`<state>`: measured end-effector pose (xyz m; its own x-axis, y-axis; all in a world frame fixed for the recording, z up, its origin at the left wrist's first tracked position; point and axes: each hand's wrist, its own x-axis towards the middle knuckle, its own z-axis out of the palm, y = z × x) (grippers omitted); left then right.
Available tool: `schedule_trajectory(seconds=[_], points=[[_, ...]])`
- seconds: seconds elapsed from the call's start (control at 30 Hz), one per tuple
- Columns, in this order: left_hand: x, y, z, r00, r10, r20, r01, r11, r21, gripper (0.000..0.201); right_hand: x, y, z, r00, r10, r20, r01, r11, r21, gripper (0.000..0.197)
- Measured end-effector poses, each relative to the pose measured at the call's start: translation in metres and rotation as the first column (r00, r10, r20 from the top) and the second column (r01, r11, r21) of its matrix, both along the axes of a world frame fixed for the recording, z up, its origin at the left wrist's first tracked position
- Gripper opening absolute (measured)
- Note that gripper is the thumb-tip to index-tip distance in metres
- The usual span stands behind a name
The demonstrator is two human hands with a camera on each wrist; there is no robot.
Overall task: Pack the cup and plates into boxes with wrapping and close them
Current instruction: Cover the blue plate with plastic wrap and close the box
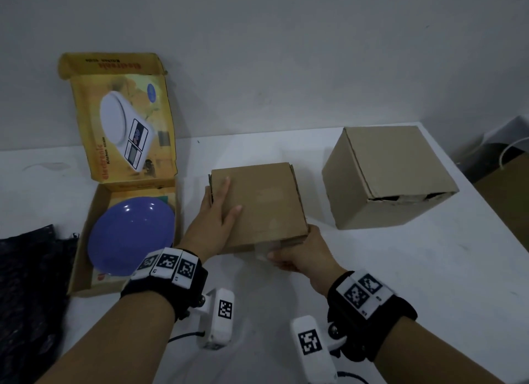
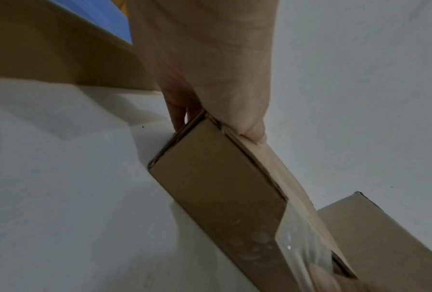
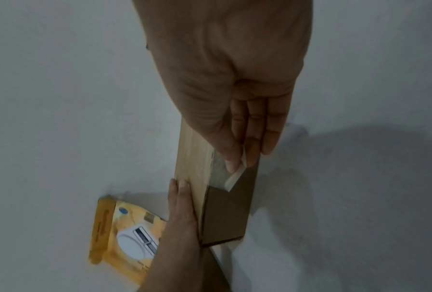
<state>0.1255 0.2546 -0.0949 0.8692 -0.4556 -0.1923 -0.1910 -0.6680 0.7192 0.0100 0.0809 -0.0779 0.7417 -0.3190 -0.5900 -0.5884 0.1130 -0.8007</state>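
Dim, flat light; soft shadows fall toward three o'clock. Wrist views look grainy, blurred and stretched at their edges.

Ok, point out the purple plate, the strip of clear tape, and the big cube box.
purple plate (image 1: 131,234): head view, middle of bowl.
clear tape (image 3: 232,178): right wrist view, peeled end.
big cube box (image 1: 400,160): head view, top face.

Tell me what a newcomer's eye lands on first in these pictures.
Dead centre on the white table, both hands work a flat brown box: the left hand presses flat on its lid while the right hand pinches a clear tape strip at the front edge. To the left, a yellow kitchen-scale box lies open with a blue plate inside. A taller cardboard box stands to the right.
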Motion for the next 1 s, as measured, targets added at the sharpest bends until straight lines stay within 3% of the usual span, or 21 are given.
schedule_trajectory(seconds=[0.1,0.27,0.33,0.43,0.57,0.7,0.8,0.83,0.9,1.0], points=[[0.0,0.0,0.0,1.0,-0.003,0.003,0.003,1.0,-0.007,0.066,0.0,0.004,-0.003,0.999,0.017,0.05,-0.007,0.982,-0.187,0.125],[-0.001,-0.001,0.001,1.0,0.01,0.007,-0.01,1.0,-0.007,0.065,0.001,0.012,-0.011,0.995,-0.055,0.086,0.078,0.949,-0.306,0.129],[-0.002,-0.001,0.002,1.0,0.012,0.005,-0.012,1.0,-0.001,0.065,0.001,0.016,-0.006,1.0,-0.002,0.022,0.011,0.905,-0.425,0.133],[-0.001,-0.001,0.003,1.0,0.005,0.001,-0.005,1.0,0.013,0.065,-0.001,0.015,0.004,0.983,0.122,-0.134,-0.179,0.775,-0.606,0.13],[-0.002,0.0,0.003,1.0,0.003,0.008,-0.003,1.0,0.01,0.066,-0.004,0.01,0.005,0.951,0.228,-0.209,-0.305,0.571,-0.762,0.123],[-0.001,0.0,0.001,1.0,0.003,0.008,-0.003,1.0,0.002,0.066,-0.014,0.012,0.002,0.937,0.276,-0.213,-0.327,0.487,-0.81,0.137],[-0.001,0.0,0.001,1.0,0.003,0.013,-0.003,1.0,-0.002,0.065,-0.019,0.011,0.007,0.943,0.307,-0.126,-0.183,0.165,-0.969,0.137],[-0.001,-0.001,0.002,1.0,0.006,0.017,-0.006,1.0,-0.001,0.065,-0.016,0.009,0.009,0.94,0.332,-0.08,-0.119,0.098,-0.988,0.132],[-0.002,-0.002,0.002,1.0,0.007,0.027,-0.007,1.0,-0.005,0.065,-0.004,0.003,0.009,0.912,0.407,-0.058,-0.081,0.04,-0.996,0.122],[-0.002,-0.001,0.003,0.998,-0.02,0.066,0.021,0.999,-0.027,0.067,0.021,-0.003,0.006,0.839,0.529,-0.127,-0.162,0.022,-0.986,0.112]])
